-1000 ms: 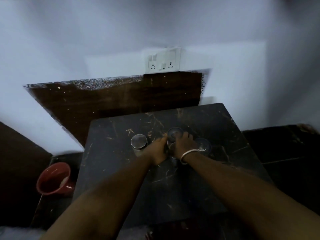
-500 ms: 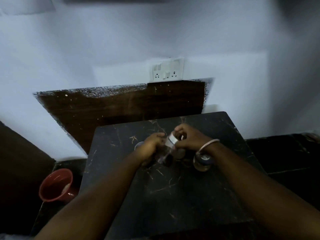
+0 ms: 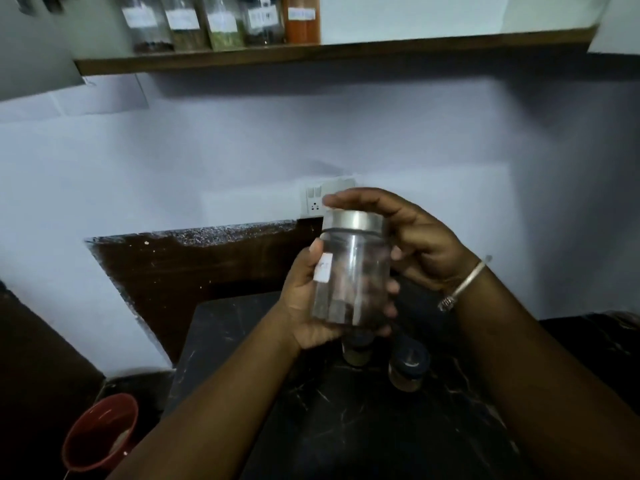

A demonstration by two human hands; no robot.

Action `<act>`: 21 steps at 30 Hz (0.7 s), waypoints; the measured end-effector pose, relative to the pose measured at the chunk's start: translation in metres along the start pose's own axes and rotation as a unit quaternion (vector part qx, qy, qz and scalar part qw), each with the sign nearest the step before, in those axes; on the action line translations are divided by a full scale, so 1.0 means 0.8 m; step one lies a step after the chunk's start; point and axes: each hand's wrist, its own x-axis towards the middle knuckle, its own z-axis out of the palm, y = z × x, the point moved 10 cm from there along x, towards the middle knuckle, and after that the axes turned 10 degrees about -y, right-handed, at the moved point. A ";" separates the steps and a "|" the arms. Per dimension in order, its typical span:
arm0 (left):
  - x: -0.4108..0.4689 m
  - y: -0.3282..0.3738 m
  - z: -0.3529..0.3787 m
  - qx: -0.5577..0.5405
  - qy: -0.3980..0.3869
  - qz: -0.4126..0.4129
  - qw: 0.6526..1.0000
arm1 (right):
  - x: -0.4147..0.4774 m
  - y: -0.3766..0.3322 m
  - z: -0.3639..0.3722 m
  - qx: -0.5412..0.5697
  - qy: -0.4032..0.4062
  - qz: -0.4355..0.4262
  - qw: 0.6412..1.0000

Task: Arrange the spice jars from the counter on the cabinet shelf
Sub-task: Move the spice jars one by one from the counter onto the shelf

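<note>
Jars first, left to right. Red bowl [image 3: 98,433] low at the far left, down beside the dark counter [image 3: 346,427]. Brown board [image 3: 194,268] leaning on the wall behind the counter. Up high, wooden shelf [image 3: 311,51] with five shelf jars [image 3: 221,24] in a row on its left part, each with a white label; last one on the right full of orange powder. Rest of the shelf bare.

Left hand [image 3: 304,306] raised in the middle, wrapped round the lower part of the clear jar [image 3: 351,282], thumb up along the near side by a small white tag, fingers curled behind and under. Jar up in the air above the counter, standing upright, with brown bits inside and a silver lid [image 3: 353,221] on top. White socket [image 3: 317,200] on the wall just behind it.

Right hand [image 3: 412,237] cupped over the lid, fingers arched across the top, thumb against the right side of the glass. So both hands closed on the same jar. Silver bangle [image 3: 464,284] on the right wrist.

Below the held jar, two counter jars [image 3: 407,367] with dark lids standing close together on the counter. Left one partly hidden by the hands. Both blurry; yellow-brown stuff inside.
</note>
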 end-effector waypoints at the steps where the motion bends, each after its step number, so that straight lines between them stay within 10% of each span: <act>1: -0.001 0.013 -0.005 0.036 0.052 0.006 0.998 | -0.008 -0.003 -0.011 -0.036 0.061 0.004 0.997; 7: -0.006 0.095 0.016 0.313 0.224 0.092 0.918 | -0.040 -0.036 -0.005 -0.181 0.197 -0.059 0.962; 21: -0.002 0.123 0.031 0.261 0.288 0.086 0.917 | -0.041 -0.096 -0.006 -0.214 0.240 -0.090 0.943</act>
